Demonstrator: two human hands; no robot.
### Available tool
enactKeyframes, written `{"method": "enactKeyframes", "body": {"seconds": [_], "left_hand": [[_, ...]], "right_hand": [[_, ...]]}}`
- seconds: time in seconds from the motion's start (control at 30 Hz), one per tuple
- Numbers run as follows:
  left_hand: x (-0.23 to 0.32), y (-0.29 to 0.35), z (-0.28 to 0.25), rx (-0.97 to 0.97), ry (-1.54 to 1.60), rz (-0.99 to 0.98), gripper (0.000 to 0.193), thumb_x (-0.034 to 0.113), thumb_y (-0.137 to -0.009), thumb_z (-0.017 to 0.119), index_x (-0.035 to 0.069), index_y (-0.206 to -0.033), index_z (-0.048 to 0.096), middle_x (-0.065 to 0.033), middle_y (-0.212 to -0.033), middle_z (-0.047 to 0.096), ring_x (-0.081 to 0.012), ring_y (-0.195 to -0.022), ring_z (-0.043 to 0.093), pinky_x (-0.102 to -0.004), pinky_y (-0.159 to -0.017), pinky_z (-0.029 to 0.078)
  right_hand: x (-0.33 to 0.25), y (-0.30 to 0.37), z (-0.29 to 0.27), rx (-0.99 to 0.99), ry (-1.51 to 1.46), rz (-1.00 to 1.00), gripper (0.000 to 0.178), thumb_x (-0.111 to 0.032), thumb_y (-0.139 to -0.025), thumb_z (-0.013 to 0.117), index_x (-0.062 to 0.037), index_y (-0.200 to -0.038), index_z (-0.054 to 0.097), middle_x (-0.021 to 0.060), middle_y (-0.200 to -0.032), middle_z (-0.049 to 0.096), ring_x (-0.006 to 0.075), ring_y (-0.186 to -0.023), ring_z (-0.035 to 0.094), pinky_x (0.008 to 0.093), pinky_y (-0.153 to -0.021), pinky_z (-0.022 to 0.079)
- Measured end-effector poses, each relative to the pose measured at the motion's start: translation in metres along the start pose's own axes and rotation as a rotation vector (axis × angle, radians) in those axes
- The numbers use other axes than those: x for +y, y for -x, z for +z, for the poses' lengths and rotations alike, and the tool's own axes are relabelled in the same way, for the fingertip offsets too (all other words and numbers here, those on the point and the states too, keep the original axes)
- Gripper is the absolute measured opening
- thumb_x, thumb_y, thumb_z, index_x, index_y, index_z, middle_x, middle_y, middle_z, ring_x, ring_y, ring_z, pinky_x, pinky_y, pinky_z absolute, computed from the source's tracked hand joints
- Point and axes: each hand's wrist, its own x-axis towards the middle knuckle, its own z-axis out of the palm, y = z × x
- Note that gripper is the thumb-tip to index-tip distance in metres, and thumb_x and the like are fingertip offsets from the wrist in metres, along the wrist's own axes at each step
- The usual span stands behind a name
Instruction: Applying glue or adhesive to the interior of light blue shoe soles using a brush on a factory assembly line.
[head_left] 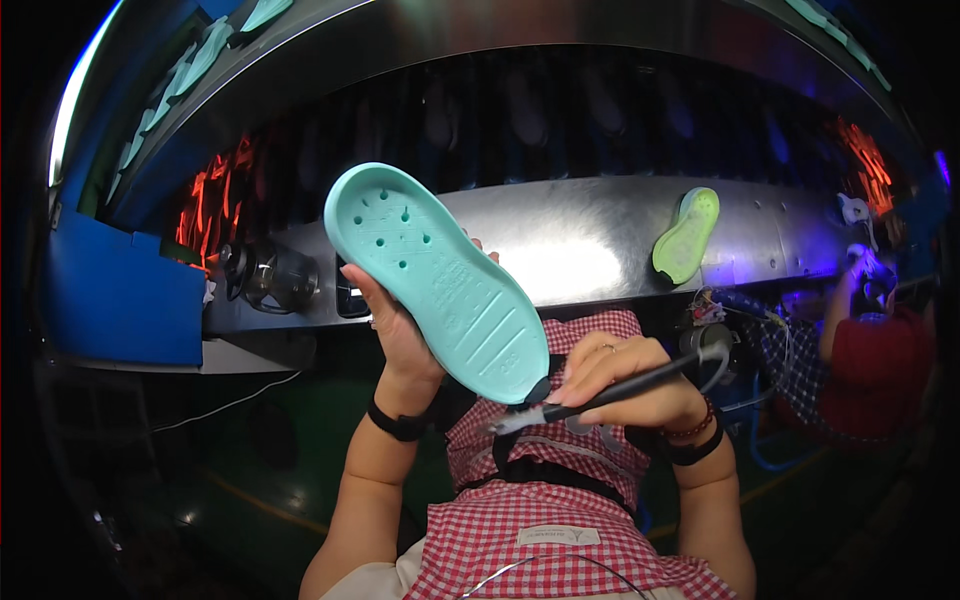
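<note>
A turquoise shoe sole [445, 290] is held up at a slant in front of me, its holed, ribbed face showing. My left hand [398, 335] grips it along its long side; some of the fingers are behind it. In my right hand [615, 365] is a brush [640, 382] with a black handle, and a thin clear tube runs from the handle's back end. The pale bristles lie just below the sole's lower end. A small black tab [538, 392] sits at that end, close to my right fingertips; whether they touch it I cannot tell.
A second sole, yellow-green under the light [687, 240], lies on the metal bench [590, 235]. Left on the bench stands a dark glass pot [280, 280]. Several soles line a rack [190, 70] at the upper left. A co-worker in red [875, 370] is at the right.
</note>
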Motion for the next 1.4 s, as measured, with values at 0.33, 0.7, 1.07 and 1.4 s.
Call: {"method": "enactKeyframes", "body": {"seconds": [0.33,0.7,1.07,1.4], "left_hand": [[-0.02,0.028,0.032,-0.043,0.163,-0.064,0.071,0.055,-0.089,0.019,0.001,-0.134,0.024,-0.0212,-0.125,0.043,-0.036,-0.111,0.047,-0.0461,-0.094,0.038],[-0.021,0.019,0.016,0.101,0.05,-0.162,0.065,0.052,-0.088,0.03,0.003,-0.131,0.033,-0.0204,-0.125,0.044,-0.0382,-0.109,0.049,-0.0524,-0.091,0.04],[-0.005,0.011,0.017,-0.018,-0.041,-0.193,0.059,0.037,-0.086,0.043,0.001,-0.13,0.03,-0.0184,-0.12,0.048,-0.0287,-0.105,0.053,-0.041,-0.09,0.045],[0.008,0.002,0.015,-0.029,0.085,-0.657,0.046,0.024,-0.088,0.045,-0.006,-0.122,0.04,-0.019,-0.111,0.055,-0.0227,-0.094,0.06,-0.0341,-0.084,0.049]], "right_hand": [[0.015,-0.004,0.028,0.479,-0.955,0.136,0.019,0.003,-0.082,0.054,0.0055,-0.101,0.054,0.0202,-0.101,0.059,0.0264,-0.099,0.057,0.0384,-0.089,0.047],[-0.007,-0.008,0.017,0.226,-0.121,0.008,0.022,0.006,-0.071,0.064,0.0029,-0.093,0.063,0.0149,-0.094,0.063,0.0192,-0.088,0.061,0.0282,-0.078,0.049],[-0.016,-0.014,-0.002,0.238,0.079,-0.013,0.021,0.003,-0.068,0.067,0.0017,-0.089,0.065,0.0151,-0.09,0.065,0.0222,-0.084,0.064,0.0297,-0.075,0.051],[-0.024,-0.012,-0.008,-0.03,0.305,-0.104,0.019,-0.003,-0.067,0.069,-0.0046,-0.086,0.067,0.0112,-0.087,0.066,0.0232,-0.081,0.065,0.0294,-0.069,0.051]]}}
